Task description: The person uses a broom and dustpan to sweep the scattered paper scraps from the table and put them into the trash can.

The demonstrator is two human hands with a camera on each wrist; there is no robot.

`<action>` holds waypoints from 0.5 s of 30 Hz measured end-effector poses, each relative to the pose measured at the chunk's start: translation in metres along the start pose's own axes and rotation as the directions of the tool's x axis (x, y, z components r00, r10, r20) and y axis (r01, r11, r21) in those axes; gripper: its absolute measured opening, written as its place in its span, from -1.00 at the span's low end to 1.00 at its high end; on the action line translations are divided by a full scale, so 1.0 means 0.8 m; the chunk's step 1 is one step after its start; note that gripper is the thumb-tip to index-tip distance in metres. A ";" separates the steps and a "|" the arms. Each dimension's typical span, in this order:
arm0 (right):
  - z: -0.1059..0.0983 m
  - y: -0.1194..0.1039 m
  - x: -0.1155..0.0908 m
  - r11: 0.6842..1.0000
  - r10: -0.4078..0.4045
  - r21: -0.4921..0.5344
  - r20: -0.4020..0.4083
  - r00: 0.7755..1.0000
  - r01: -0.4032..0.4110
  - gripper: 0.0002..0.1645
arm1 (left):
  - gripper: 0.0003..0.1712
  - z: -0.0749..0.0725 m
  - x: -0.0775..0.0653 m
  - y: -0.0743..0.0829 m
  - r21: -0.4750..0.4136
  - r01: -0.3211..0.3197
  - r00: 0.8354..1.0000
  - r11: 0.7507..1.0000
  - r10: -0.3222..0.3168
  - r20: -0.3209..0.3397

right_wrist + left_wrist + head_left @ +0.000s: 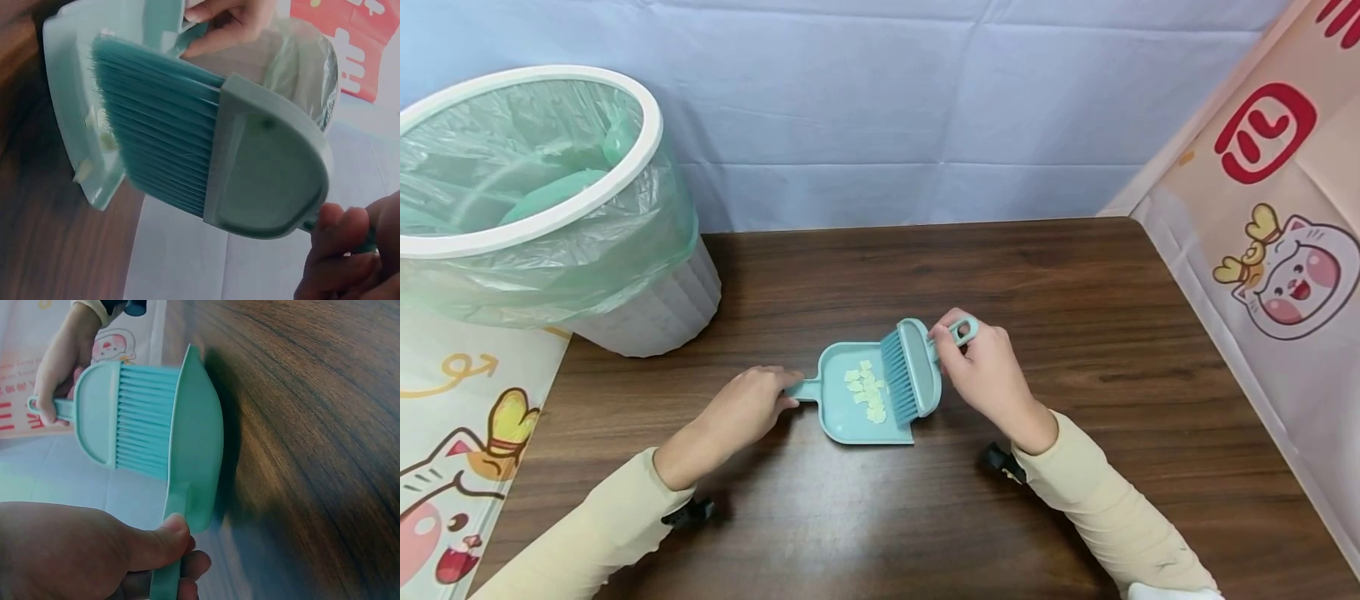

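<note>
A light teal dustpan (842, 429) is over the middle of the dark wooden table, its handle to the left. My left hand (752, 406) grips that handle, thumb on top in the left wrist view. Small pale yellow scraps (867, 390) lie in a cluster inside the pan. With my right hand (988, 367) I hold the matching hand brush (917, 367) by its looped handle. The brush's bristles (159, 125) reach over the open right side of the pan, close beside the scraps. In the left wrist view the dustpan (197, 444) casts a shadow on the wood.
A white-rimmed bin (651, 317) lined with a translucent green bag (625, 208) stands at the table's back left corner. Pale cloth (850, 108) hangs behind the table (1037, 275). Printed cartoon sheets (1292, 275) are at the right and the left.
</note>
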State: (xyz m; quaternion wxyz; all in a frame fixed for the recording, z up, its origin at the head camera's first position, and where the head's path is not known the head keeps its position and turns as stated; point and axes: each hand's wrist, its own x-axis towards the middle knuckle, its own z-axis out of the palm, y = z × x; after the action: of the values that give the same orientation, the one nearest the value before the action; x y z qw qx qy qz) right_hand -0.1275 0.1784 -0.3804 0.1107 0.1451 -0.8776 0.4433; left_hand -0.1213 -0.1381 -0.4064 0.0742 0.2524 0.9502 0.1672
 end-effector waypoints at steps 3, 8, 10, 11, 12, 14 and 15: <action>-0.005 0.004 0.003 1.000 0.020 0.003 -0.041 0.999 -0.020 -0.78 | -0.65 0.002 0.000 -0.001 0.005 -0.001 1.000 1.000 0.001 0.002; -0.013 0.011 0.006 0.995 0.025 -0.093 -0.058 0.998 -0.031 -0.77 | -0.68 0.003 0.000 -0.002 -0.004 -0.011 1.000 1.000 0.011 0.005; -0.016 0.013 0.008 0.991 0.018 -0.129 -0.065 0.998 -0.027 -0.76 | -0.67 0.003 0.000 -0.002 -0.009 -0.015 1.000 1.000 0.015 0.000; -0.017 0.014 0.008 0.990 0.013 -0.141 -0.069 0.998 -0.022 -0.76 | -0.67 0.002 0.000 -0.002 -0.012 -0.015 1.000 1.000 0.015 -0.003; -0.018 0.014 0.008 0.988 0.006 -0.152 -0.075 0.997 -0.017 -0.76 | -0.67 0.002 0.000 -0.002 -0.013 -0.015 1.000 1.000 0.015 -0.007; -0.020 0.015 0.008 0.984 -0.017 -0.180 -0.080 0.997 0.003 -0.77 | -0.66 0.001 0.000 -0.001 -0.013 -0.017 1.000 1.000 0.017 -0.013; -0.020 0.016 0.007 0.981 -0.033 -0.194 -0.075 0.997 0.017 -0.77 | -0.66 0.001 0.000 -0.001 -0.012 -0.016 1.000 1.000 0.016 -0.014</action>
State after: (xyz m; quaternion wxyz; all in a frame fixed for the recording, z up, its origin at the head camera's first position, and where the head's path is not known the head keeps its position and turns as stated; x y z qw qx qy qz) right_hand -0.1360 0.1975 -0.3789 0.1641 0.1273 -0.9097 0.3597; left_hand -0.1217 -0.1387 -0.4073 0.0678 0.2582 0.9476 0.1755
